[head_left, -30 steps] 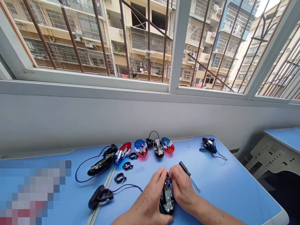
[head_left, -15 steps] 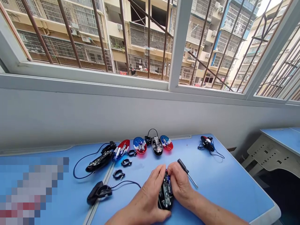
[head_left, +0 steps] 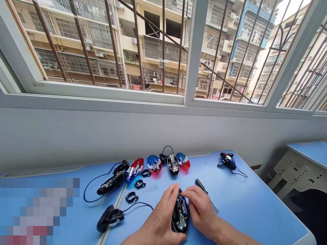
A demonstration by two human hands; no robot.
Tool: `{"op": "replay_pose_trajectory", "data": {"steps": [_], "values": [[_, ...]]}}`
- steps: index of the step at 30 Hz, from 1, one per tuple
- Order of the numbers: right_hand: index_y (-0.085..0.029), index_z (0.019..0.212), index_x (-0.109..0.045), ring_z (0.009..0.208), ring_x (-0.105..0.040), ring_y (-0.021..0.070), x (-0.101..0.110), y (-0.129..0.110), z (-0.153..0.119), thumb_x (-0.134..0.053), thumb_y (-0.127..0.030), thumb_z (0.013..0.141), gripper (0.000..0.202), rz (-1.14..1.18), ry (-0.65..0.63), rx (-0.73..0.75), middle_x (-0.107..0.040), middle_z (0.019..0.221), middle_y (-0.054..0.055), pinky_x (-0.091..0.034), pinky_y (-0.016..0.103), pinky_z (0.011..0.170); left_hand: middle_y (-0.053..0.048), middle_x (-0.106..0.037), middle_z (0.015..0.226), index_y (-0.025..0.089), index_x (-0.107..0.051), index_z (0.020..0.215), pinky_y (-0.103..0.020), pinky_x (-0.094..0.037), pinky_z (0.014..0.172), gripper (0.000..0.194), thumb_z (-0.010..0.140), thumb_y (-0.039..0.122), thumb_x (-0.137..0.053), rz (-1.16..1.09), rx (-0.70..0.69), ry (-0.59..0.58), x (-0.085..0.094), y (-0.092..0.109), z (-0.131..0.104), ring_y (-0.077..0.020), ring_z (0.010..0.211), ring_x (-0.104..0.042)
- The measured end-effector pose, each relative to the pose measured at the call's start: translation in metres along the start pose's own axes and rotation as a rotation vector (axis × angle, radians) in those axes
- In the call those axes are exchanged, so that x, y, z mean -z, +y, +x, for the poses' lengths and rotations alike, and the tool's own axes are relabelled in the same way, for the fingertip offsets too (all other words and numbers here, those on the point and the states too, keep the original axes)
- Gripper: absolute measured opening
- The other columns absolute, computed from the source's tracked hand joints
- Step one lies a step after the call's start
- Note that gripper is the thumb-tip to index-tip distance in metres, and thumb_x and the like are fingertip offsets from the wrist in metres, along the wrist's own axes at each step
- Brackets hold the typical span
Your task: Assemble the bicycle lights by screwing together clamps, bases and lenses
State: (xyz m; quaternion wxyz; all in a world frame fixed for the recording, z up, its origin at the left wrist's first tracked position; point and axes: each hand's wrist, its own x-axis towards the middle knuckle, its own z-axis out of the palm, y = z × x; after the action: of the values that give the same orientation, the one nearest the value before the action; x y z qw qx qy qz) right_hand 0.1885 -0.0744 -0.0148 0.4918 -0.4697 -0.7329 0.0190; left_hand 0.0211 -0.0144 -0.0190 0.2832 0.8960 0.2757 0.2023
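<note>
Head camera: on a blue table (head_left: 245, 204) beneath a barred window (head_left: 109, 98), one open black oval housing (head_left: 180, 216) lies between the person's two hands, its inner parts facing up. The left hand (head_left: 163, 214) cups its left side, fingers at the far end and thumb curled round the near end, gripping it. The right hand (head_left: 200, 207) is partly closed, bent fingertips at the upper right edge; whether they pinch a small part cannot be told.

One screwdriver (head_left: 201, 186) lies close beyond the right hand, its handle pointing away. Left of the hands is one black clamp unit (head_left: 109, 217), whose cable runs toward the left wrist and passes out of sight there. Three loose black clamp rings (head_left: 131, 197) form a slanting line beyond it.

Farther back are three red-and-blue covers (head_left: 154, 164) and two more open black housings: a cabled one at the back centre (head_left: 173, 165), between two covers, and a cabled one at the left (head_left: 111, 182), beside the third. One red, blue and black unit (head_left: 228, 161) sits near the far right corner. A pixelated patch (head_left: 43, 211) hides the lower left; a second table (head_left: 310, 153) stands at right.
</note>
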Motion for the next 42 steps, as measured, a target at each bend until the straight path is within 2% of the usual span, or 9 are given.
{"op": "replay_pose_trajectory", "data": {"steps": [5,9,13,20,27,34,38,42], "values": [[-0.021,0.09,-0.057,0.072,-0.054,0.0172,-0.001,0.0,0.004,-0.036,-0.001,0.08,0.03,-0.013,0.035,-0.045,-0.058,0.079,0.004,-0.044,0.028,0.063,-0.02,-0.022,0.152,0.014,-0.009,0.149,-0.05,-0.025,0.114,0.116,0.051,0.019,-0.07,0.001,0.013,-0.037,0.002,0.005,-0.002,-0.0401,0.139,-0.021],[-0.022,0.078,-0.051,0.062,-0.048,0.0139,-0.007,0.002,0.007,-0.034,-0.004,0.083,0.025,0.086,0.064,-0.162,-0.051,0.07,0.0,-0.039,0.024,0.057,-0.022,-0.022,0.151,0.011,-0.01,0.149,-0.049,-0.023,0.115,0.116,0.05,0.02,-0.07,-0.011,0.027,-0.077,0.002,0.012,-0.001,-0.0397,0.139,-0.02],[-0.022,0.074,-0.048,0.063,-0.045,0.0136,-0.014,0.006,0.007,-0.034,-0.008,0.085,0.022,0.18,0.076,-0.259,-0.048,0.07,-0.001,-0.037,0.024,0.058,-0.021,-0.024,0.149,0.01,-0.012,0.148,-0.048,-0.023,0.115,0.114,0.05,0.02,-0.069,-0.03,0.022,-0.082,0.003,0.016,0.0,-0.0384,0.139,-0.022],[-0.022,0.074,-0.043,0.067,-0.044,0.0143,-0.02,0.009,0.003,-0.035,-0.01,0.083,0.017,0.273,0.073,-0.309,-0.046,0.073,-0.001,-0.038,0.025,0.062,-0.021,-0.025,0.148,0.011,-0.014,0.147,-0.049,-0.025,0.114,0.11,0.051,0.019,-0.067,-0.036,0.008,-0.073,0.005,0.02,0.002,-0.0381,0.138,-0.024],[-0.022,0.073,-0.04,0.068,-0.042,0.0144,-0.019,0.01,0.003,-0.034,-0.011,0.082,0.016,0.302,0.065,-0.316,-0.044,0.073,-0.001,-0.037,0.026,0.063,-0.023,-0.026,0.147,0.006,-0.015,0.146,-0.047,-0.024,0.115,0.11,0.049,0.018,-0.066,-0.041,-0.005,-0.075,0.004,0.02,0.002,-0.0382,0.137,-0.024],[-0.022,0.073,-0.04,0.068,-0.042,0.014,-0.019,0.011,0.004,-0.033,-0.008,0.08,0.017,0.306,0.065,-0.3,-0.044,0.072,-0.001,-0.037,0.025,0.062,-0.022,-0.025,0.148,0.009,-0.015,0.146,-0.047,-0.024,0.115,0.111,0.049,0.02,-0.068,-0.035,-0.001,-0.089,0.004,0.021,0.003,-0.0367,0.138,-0.023],[-0.022,0.077,-0.046,0.069,-0.046,0.0139,-0.016,0.007,0.004,-0.034,-0.007,0.083,0.02,0.248,0.064,-0.253,-0.048,0.074,-0.001,-0.039,0.024,0.063,-0.024,-0.023,0.149,0.007,-0.012,0.147,-0.047,-0.023,0.115,0.114,0.049,0.021,-0.069,-0.03,0.023,-0.098,0.001,0.014,0.002,-0.037,0.139,-0.021],[-0.022,0.085,-0.053,0.072,-0.051,0.0139,-0.01,0.003,0.003,-0.035,-0.006,0.086,0.024,0.152,0.06,-0.131,-0.053,0.078,0.001,-0.041,0.025,0.065,-0.024,-0.021,0.149,0.008,-0.011,0.147,-0.049,-0.022,0.115,0.116,0.048,0.02,-0.07,-0.019,0.026,-0.093,-0.001,0.009,0.001,-0.0388,0.139,-0.019]]}}
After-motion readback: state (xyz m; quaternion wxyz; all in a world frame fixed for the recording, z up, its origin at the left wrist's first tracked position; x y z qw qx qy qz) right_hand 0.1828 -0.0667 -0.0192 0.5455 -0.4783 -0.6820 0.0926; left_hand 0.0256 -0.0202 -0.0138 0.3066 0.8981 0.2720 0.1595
